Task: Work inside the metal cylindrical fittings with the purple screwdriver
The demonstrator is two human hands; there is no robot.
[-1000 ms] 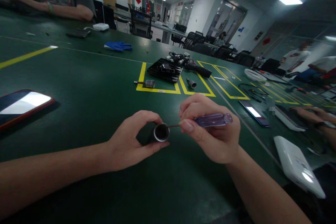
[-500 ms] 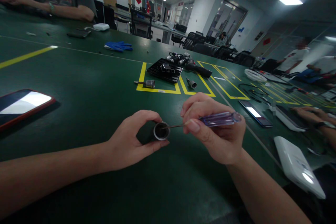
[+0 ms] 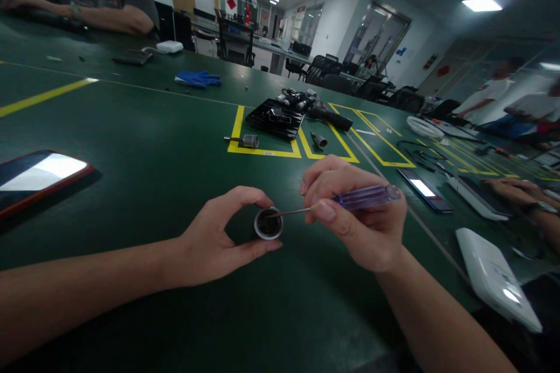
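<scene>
My left hand [image 3: 223,236] grips a short metal cylinder [image 3: 268,224] between thumb and fingers, its open end turned toward me. In my right hand [image 3: 356,215] is a screwdriver [image 3: 367,197] with a clear purple handle. Its thin shaft reaches into the mouth of the cylinder, and the tip is hard to make out in the dark inside. Beyond my hands, a metal part with a thin stem [image 3: 250,140] lies across a yellow taped line, and a small cone-shaped metal part [image 3: 320,140] lies to its right.
A black glossy packet [image 3: 275,119] and cables [image 3: 297,97] lie beyond my hands. A red-edged phone [image 3: 39,178] is at left, another phone [image 3: 424,189] at right, near a white device [image 3: 496,277]. A blue glove [image 3: 198,78] lies farther back. People sit at both sides.
The cylinder's mouth has tilted slightly and moved a little lower, showing more of its inside. The screwdriver's shaft now meets it nearer the upper part of the opening. Both hands keep their holds.
</scene>
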